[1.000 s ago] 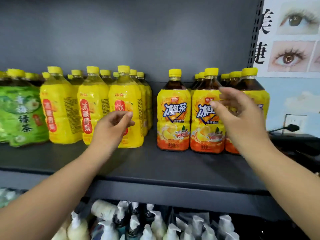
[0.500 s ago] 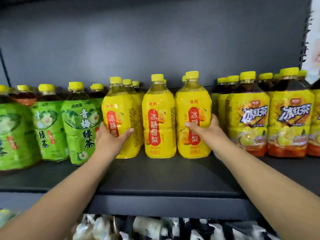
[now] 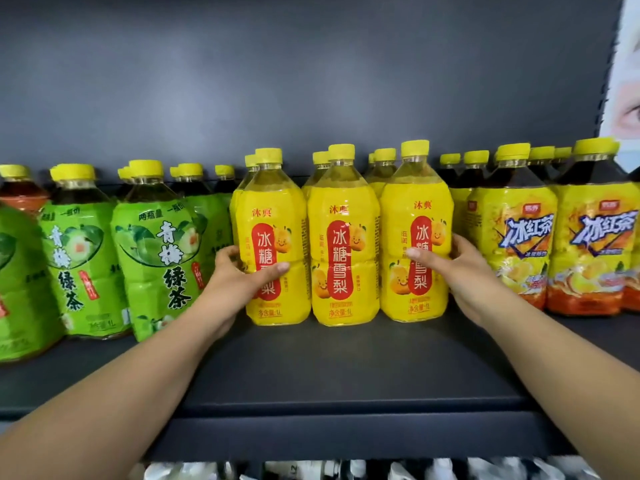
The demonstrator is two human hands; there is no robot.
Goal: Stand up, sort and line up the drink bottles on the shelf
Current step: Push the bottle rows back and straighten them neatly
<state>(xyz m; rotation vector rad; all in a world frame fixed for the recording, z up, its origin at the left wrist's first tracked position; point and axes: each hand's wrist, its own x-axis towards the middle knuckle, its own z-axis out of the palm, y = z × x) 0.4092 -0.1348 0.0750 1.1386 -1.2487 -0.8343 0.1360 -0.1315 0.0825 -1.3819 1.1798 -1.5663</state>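
My left hand point(image 3: 239, 277) grips the leftmost upright yellow plastic pear-drink bottle point(image 3: 275, 244); my right hand point(image 3: 460, 268) grips the rightmost one point(image 3: 417, 237). A third point(image 3: 343, 244) stands between, twelve o'clock on the dark shelf point(image 3: 346, 358).

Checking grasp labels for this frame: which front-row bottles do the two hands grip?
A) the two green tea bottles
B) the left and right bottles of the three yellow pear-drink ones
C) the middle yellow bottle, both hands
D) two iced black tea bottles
B: the left hand wraps the left yellow bottle, the right hand wraps the right yellow bottle; the middle yellow bottle stands untouched between them.
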